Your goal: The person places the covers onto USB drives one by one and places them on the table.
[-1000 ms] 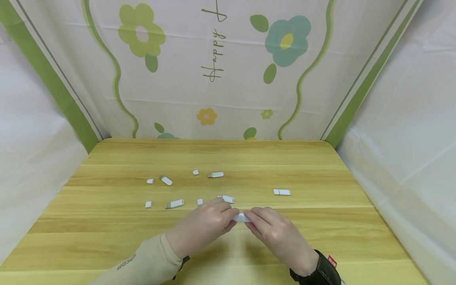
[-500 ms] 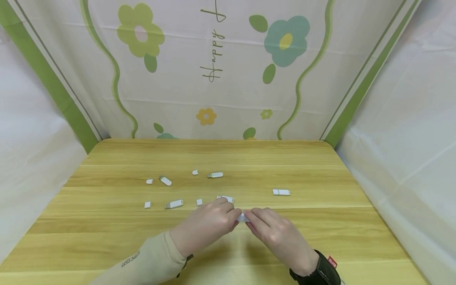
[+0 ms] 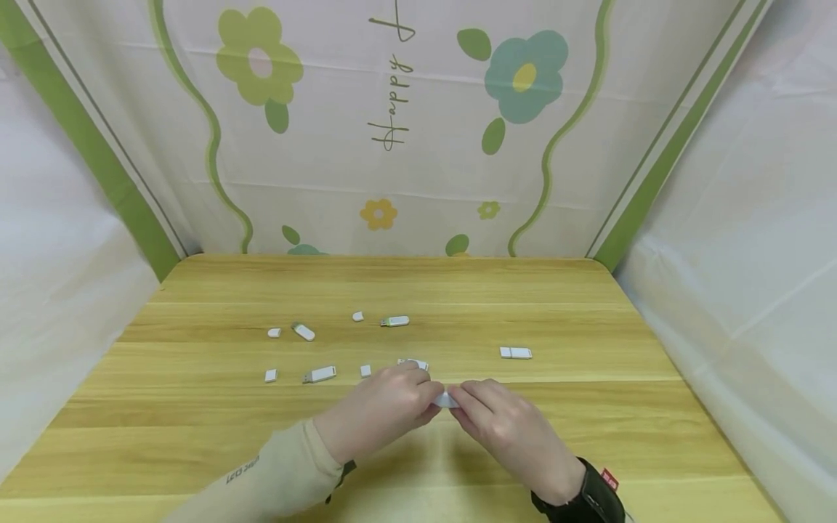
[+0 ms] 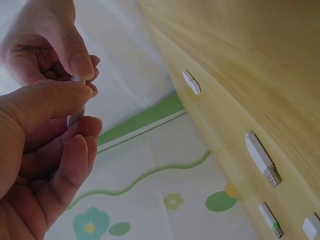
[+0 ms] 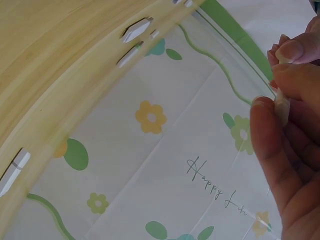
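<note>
Over the near part of the table, both hands meet on a small white USB stick [image 3: 446, 399]. My left hand [image 3: 378, 408] pinches its left end between thumb and fingers, and my right hand [image 3: 513, 434] pinches the right end. Fingers cover most of it; a short white stretch shows between them, and a white edge of the USB stick [image 5: 282, 108] appears in the right wrist view. Just beyond the left hand lies an uncapped USB stick [image 3: 420, 365], partly hidden by the knuckles. A white cap [image 3: 365, 370] is beside it.
More uncapped USB sticks lie to the left and behind: one [image 3: 320, 375], another [image 3: 304, 332] and a third [image 3: 395, 321], each with a loose cap nearby, such as this cap [image 3: 271, 375]. Rightward lies a capped USB stick [image 3: 516, 353]. A flowered curtain [image 3: 418, 167] hangs behind the table.
Over the past second my left hand has shifted slightly right, closer to the right hand, so less of the held USB stick shows. My right hand is nearly still.
</note>
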Demonstrator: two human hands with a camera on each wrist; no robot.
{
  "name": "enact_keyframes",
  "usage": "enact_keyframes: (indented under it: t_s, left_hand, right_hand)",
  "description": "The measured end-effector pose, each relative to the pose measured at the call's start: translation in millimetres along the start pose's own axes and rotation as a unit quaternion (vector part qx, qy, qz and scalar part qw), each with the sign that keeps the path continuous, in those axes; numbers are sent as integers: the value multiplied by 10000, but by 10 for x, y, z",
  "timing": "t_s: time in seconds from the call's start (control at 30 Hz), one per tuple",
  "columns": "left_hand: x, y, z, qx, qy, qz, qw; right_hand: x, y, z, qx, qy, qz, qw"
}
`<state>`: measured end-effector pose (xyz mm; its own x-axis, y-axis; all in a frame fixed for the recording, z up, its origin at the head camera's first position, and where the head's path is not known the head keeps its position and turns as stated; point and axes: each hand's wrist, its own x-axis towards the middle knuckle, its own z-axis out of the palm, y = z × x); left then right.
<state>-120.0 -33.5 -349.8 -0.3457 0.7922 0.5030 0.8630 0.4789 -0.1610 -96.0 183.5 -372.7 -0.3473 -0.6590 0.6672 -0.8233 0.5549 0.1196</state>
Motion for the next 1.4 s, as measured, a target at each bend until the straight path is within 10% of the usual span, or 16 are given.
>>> enact_keyframes:
  t_s: [0.63, 1.13, 1.4]
  left_hand:
    - [586, -295, 240, -1347, -1286, -340, 9819]
    - [1288, -780, 859, -1150, -2302, -871, 9624]
    - [1532, -957, 1329, -1106, -2972, -1409, 9379]
  right_hand:
    - [6, 490, -150, 137, -677, 667, 9954]
    - [71, 1444, 48, 536, -1895, 1169, 9734]
    - [7, 1806, 333, 531, -2372, 1408, 9597]
